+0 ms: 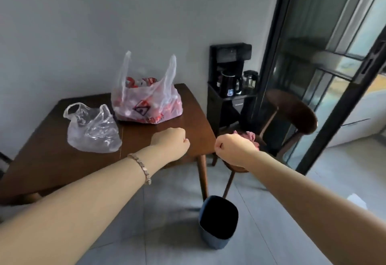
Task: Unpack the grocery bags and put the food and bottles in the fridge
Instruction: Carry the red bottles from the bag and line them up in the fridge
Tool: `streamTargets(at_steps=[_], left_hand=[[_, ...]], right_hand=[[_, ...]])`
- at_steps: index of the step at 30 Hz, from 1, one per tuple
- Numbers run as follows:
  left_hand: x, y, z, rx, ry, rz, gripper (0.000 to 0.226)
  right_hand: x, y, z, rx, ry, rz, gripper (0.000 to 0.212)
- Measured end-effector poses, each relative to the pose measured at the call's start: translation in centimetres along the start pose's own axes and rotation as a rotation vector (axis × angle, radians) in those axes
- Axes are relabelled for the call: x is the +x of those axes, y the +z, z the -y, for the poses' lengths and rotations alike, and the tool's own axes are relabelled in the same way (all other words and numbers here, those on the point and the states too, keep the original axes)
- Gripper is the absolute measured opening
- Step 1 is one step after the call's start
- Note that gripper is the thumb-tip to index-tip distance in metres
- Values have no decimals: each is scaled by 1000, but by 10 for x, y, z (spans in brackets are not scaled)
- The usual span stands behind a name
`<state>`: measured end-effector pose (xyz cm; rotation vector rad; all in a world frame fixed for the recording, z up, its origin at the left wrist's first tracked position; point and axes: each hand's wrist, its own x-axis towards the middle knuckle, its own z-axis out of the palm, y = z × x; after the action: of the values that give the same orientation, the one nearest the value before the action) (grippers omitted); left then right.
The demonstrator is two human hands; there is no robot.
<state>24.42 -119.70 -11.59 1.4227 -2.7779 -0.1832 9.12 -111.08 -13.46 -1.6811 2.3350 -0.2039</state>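
Head view: left hand [170, 141] and right hand [234, 149] both fisted, empty, arms outstretched; full grocery bag [146, 101] and clear bag [94, 133] sit on the table [52, 160].

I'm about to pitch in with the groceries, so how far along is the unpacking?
Possibly done: the clear bag lies slumped on the table and looks empty. In hand: nothing; the left hand and right hand are curled fists holding nothing. Left: the red-printed bag stands full, its contents not yet taken out, and no fridge is in view.
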Motion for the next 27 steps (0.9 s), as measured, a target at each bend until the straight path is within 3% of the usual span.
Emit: streamTargets(at_steps=[6, 11, 15, 20, 23, 27], left_hand=[[107, -17, 57, -78, -178, -81, 24], [173, -25, 112, -104, -213, -186, 21], [230, -16, 178, -105, -209, -207, 16], [315, -14, 258, 73, -14, -263, 35], [372, -18, 305, 240, 137, -235, 41], [439, -23, 350, 498, 287, -267, 28]], right_hand=[[153, -20, 40, -56, -118, 19, 27], [257, -21, 77, -137, -180, 67, 16], [333, -12, 107, -204, -225, 65, 30], [432, 0, 137, -76, -252, -106, 33], [491, -4, 157, -253, -326, -164, 35], [556, -15, 168, -557, -324, -141, 51]])
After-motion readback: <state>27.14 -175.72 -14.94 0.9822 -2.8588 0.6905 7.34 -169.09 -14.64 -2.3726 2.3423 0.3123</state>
